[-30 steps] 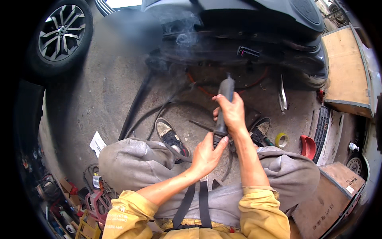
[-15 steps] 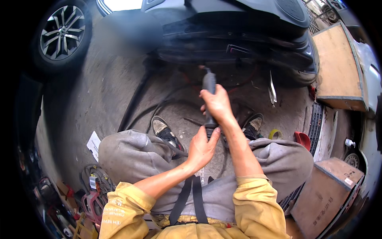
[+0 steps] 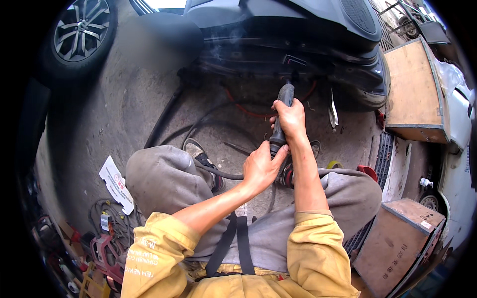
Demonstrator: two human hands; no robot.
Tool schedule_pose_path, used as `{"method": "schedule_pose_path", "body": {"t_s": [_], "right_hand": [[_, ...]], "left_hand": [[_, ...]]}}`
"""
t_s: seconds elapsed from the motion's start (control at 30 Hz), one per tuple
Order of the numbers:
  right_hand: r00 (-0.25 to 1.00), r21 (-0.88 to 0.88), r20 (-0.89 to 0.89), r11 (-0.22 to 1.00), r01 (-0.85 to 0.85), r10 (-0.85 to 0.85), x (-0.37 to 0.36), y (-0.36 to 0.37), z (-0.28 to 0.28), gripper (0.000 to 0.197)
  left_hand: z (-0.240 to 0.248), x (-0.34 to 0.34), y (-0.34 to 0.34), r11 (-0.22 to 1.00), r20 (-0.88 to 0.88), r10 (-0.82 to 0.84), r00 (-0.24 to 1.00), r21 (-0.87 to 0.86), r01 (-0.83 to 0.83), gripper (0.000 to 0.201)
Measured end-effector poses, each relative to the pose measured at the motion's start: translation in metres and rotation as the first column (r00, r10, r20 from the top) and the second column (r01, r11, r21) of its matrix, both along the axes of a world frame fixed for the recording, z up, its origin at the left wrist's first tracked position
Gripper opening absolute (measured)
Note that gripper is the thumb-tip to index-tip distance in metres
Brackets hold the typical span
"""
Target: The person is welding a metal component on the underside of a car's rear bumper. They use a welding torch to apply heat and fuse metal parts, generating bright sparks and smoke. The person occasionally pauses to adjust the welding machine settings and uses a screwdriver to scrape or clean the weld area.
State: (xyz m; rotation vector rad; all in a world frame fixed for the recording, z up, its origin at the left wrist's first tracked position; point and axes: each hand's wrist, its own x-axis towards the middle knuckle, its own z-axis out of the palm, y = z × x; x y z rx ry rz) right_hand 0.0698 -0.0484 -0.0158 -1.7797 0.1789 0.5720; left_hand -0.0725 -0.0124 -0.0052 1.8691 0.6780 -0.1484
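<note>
Head view. Both your hands are closed on one hand-held tool, a dark, cylindrical body lying straight ahead of you between your knees. Your right hand wraps the barrel toward its far part; your left hand grips the near end, thumb laid along it. The two sit close together, right ahead of left.

Key relation: the tool's long axis runs from near to far, its far end leaning slightly right and aimed at the lower edge of the dark panel. Your right hand is the nearer one to that edge. Whether the tip touches the panel or stops just short: cannot tell, the spot is too dark. Thin smoke hangs by the panel, left of the tip.

Edges and room: the panel closes off the far side. Your left knee and right knee bound the near side. Toward the left, concrete floor stretches to the wheel, with a thick dark hose across it. An orange hose curves on the floor just left of the barrel. Toward the right, a metal strip lies near, then a wooden crate well apart.
</note>
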Motion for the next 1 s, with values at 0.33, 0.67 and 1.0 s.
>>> {"method": "schedule_pose_path", "body": {"t_s": [0.33, 0.67, 1.0], "right_hand": [[0.997, -0.097, -0.027, 0.992, -0.077, 0.074, 0.007, 0.011, -0.002, 0.024], [0.974, -0.214, -0.079, 0.951, -0.225, 0.213, 0.024, 0.024, 0.016, 0.021], [0.953, -0.344, -0.107, 0.889, -0.302, 0.282, 0.038, 0.036, 0.024, 0.023]], "left_hand": [[-0.003, 0.004, 0.005, 1.000, -0.002, 0.015, 1.000, 0.001, -0.015, 0.055], [-0.008, 0.018, 0.005, 0.980, 0.066, 0.116, 0.991, -0.167, -0.104, 0.052], [-0.003, 0.034, -0.003, 0.904, 0.047, 0.221, 0.974, -0.384, -0.187, 0.050]]}}
